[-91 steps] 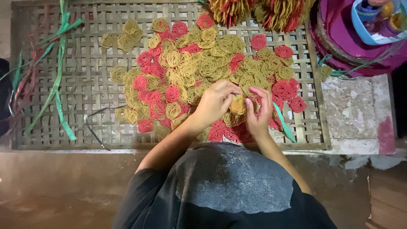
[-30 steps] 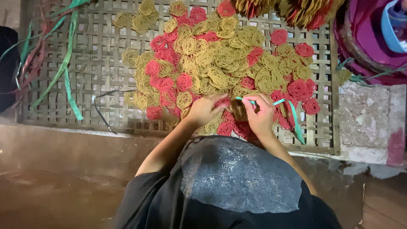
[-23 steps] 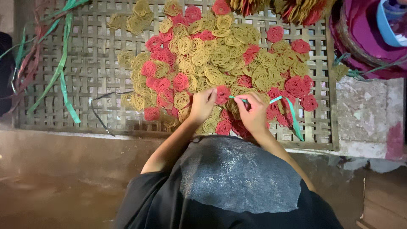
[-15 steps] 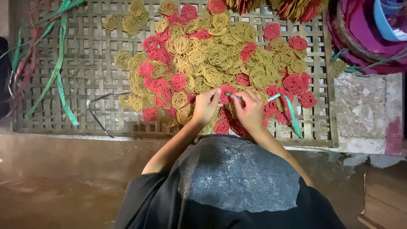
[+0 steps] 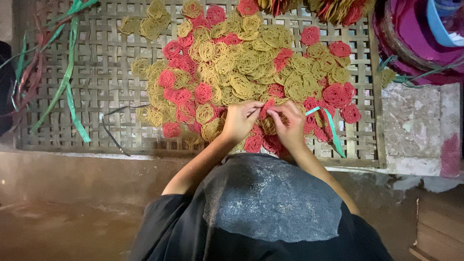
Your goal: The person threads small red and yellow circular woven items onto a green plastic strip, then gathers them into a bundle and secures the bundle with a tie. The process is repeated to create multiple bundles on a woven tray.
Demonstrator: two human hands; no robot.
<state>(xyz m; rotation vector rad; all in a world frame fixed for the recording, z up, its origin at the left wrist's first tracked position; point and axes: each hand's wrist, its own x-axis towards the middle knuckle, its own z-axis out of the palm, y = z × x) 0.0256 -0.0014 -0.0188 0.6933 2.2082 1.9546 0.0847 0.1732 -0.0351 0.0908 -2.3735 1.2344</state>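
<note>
A heap of yellow coils (image 5: 241, 84) and red coils (image 5: 336, 94), round and stringy, lies spread on a woven bamboo tray (image 5: 101, 87). My left hand (image 5: 239, 122) and my right hand (image 5: 291, 126) meet at the near edge of the heap. Both pinch one red coil (image 5: 265, 108) between their fingertips. A teal plastic strip (image 5: 331, 126) lies just right of my right hand, touching the heap. More red coils (image 5: 253, 143) sit under and between my wrists.
Green plastic strips (image 5: 67, 82) and reddish strands (image 5: 29, 82) lie on the tray's left side, with a thin dark cord (image 5: 113, 133) beside them. A magenta basin (image 5: 415, 43) holding a blue-rimmed bowl (image 5: 444, 24) stands at the top right. A stone ledge (image 5: 415, 125) borders the tray on the right.
My hands have drawn together over the near edge of the heap and closed on one red coil. The teal strip now lies to the right of my right hand.
</note>
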